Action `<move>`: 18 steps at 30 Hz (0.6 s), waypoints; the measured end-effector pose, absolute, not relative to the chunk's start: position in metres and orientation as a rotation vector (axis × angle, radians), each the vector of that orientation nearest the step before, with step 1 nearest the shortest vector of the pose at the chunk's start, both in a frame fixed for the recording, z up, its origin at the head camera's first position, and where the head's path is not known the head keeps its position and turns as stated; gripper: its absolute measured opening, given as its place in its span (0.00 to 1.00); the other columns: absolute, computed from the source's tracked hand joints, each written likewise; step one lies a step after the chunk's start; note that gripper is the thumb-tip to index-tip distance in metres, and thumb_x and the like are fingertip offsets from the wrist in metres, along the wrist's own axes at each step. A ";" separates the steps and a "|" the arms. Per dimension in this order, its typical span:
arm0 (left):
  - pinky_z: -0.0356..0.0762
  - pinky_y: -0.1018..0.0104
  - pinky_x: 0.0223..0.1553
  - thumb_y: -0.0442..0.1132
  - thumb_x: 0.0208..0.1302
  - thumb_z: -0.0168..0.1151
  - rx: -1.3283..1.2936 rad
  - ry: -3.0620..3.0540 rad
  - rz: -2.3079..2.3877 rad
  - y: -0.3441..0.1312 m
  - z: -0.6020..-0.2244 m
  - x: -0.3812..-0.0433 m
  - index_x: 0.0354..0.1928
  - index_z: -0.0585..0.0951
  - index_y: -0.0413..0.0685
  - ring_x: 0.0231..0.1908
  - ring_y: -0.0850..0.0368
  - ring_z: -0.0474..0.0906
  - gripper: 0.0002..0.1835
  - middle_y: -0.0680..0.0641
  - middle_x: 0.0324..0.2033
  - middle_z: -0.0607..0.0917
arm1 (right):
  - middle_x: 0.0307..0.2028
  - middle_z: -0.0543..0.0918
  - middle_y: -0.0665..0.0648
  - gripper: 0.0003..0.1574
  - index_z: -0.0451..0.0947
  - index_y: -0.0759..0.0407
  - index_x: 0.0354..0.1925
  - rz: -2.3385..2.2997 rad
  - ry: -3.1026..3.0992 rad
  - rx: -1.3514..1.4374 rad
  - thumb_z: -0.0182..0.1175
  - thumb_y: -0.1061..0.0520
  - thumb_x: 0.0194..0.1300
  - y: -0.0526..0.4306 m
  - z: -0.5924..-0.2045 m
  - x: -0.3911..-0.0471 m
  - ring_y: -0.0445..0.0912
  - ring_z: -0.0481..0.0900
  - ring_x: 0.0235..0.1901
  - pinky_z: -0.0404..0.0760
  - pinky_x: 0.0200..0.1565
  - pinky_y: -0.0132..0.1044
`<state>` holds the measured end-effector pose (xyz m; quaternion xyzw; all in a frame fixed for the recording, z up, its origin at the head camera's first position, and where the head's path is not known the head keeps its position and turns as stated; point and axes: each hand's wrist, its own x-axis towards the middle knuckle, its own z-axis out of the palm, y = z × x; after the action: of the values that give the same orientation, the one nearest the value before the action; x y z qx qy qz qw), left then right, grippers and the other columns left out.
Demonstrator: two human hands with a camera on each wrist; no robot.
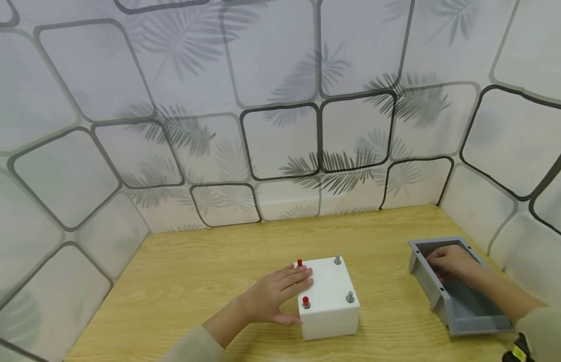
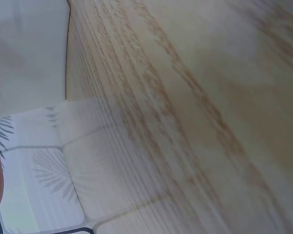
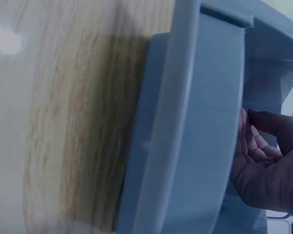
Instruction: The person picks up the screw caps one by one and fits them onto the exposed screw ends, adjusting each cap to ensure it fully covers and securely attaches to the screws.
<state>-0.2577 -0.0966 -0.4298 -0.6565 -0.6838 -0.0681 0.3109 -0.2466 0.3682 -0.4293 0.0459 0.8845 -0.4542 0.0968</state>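
Note:
A white block (image 1: 328, 289) stands on the wooden table, with upright metal bolts on its top. The two bolts on the right (image 1: 350, 297) are bare, with nuts at their bases; the two on the left carry red caps (image 1: 305, 300). My left hand (image 1: 278, 296) rests with fingers extended on the block's left side and top, thumb low by the front corner. My right hand (image 1: 454, 264) reaches into a grey bin (image 1: 436, 296), fingers bent and thumb tip near the index finger (image 3: 266, 161). I cannot tell whether something small is between those fingertips.
The wooden table (image 1: 208, 266) meets patterned walls (image 1: 280, 141) at the back and both sides. The bin stands at the table's right side, near the right wall. A black and yellow item (image 1: 519, 349) shows by the right sleeve.

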 end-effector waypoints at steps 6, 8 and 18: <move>0.66 0.55 0.64 0.61 0.45 0.70 -1.738 -1.820 -0.189 -0.098 -0.431 -0.258 0.62 0.70 0.35 0.63 0.47 0.68 0.48 0.38 0.62 0.72 | 0.24 0.79 0.51 0.18 0.73 0.81 0.42 -1.366 2.590 0.126 0.47 0.63 0.69 0.364 -0.422 -0.244 0.41 0.79 0.23 0.83 0.27 0.36; 0.66 0.55 0.64 0.61 0.44 0.71 -1.737 -1.818 -0.189 -0.098 -0.431 -0.258 0.62 0.70 0.35 0.63 0.47 0.68 0.48 0.38 0.62 0.72 | 0.24 0.80 0.51 0.18 0.73 0.81 0.43 -1.382 2.574 0.121 0.47 0.63 0.69 0.363 -0.420 -0.244 0.42 0.79 0.23 0.83 0.27 0.36; 0.69 0.56 0.62 0.62 0.44 0.71 -1.735 -1.798 -0.191 -0.097 -0.433 -0.260 0.62 0.70 0.35 0.63 0.48 0.68 0.48 0.38 0.61 0.73 | 0.23 0.81 0.51 0.12 0.79 0.68 0.34 -1.480 2.486 0.145 0.53 0.60 0.67 0.366 -0.410 -0.246 0.40 0.81 0.23 0.84 0.29 0.34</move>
<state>-0.2599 -0.0967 -0.4329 -0.6578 -0.6815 -0.0723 0.3125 -0.2459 0.3664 -0.4096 0.0496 0.8516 -0.5073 0.1222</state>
